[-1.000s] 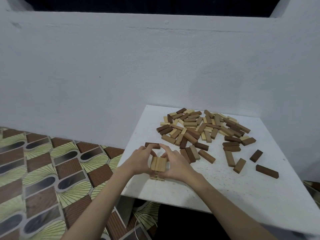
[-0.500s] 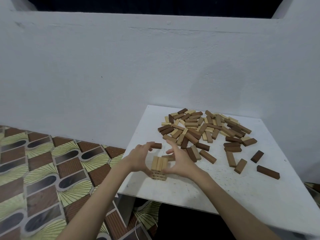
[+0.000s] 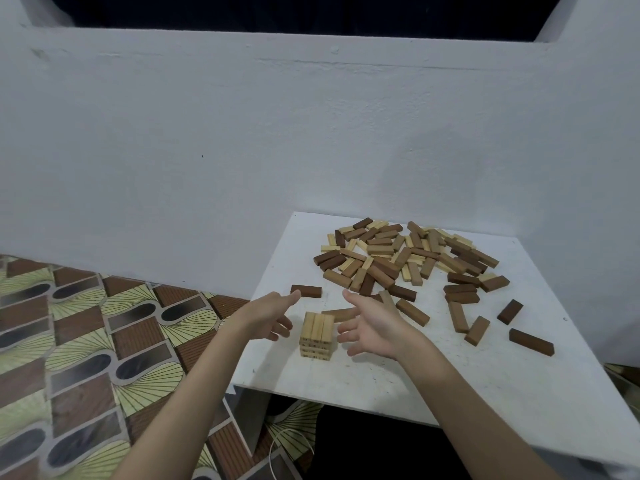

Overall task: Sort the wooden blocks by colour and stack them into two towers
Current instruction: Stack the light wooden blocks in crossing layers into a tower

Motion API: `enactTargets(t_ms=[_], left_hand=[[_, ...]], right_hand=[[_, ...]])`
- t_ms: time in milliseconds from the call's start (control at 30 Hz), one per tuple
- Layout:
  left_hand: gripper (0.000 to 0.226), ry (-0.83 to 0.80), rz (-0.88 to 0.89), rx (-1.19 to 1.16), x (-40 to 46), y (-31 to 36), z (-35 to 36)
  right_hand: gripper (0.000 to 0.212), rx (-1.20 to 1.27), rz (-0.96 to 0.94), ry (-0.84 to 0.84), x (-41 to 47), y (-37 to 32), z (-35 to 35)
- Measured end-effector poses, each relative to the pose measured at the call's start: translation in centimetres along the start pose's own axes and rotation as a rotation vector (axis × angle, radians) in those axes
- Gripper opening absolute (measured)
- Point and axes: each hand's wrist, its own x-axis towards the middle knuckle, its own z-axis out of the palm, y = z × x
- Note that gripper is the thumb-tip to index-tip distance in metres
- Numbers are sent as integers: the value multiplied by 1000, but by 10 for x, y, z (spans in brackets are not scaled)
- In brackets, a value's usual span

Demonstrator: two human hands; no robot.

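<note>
Early stage: one short light tower [image 3: 317,336] stands near the table's [image 3: 519,393] front-left corner, flanked by the empty, relaxed left hand [image 3: 268,315] and right hand [image 3: 375,325]; the mixed pile [image 3: 405,258] remains unsorted, no dark tower begun.

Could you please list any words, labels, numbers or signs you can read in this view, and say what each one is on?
None can be read: the light tower, the scattered blocks, the white table and the wall show no text. Faint dark marks on the tower's side are too small to tell.
</note>
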Motion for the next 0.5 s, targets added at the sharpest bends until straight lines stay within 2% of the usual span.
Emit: enactTargets(t_ms=[233, 500], left_hand=[[84, -50, -67, -42, -11, 5, 12], [86, -88, -88, -93, -11, 8, 18]], right_hand=[[85, 56, 47, 6, 1, 4, 5], [88, 55, 43, 10, -2, 1, 13]])
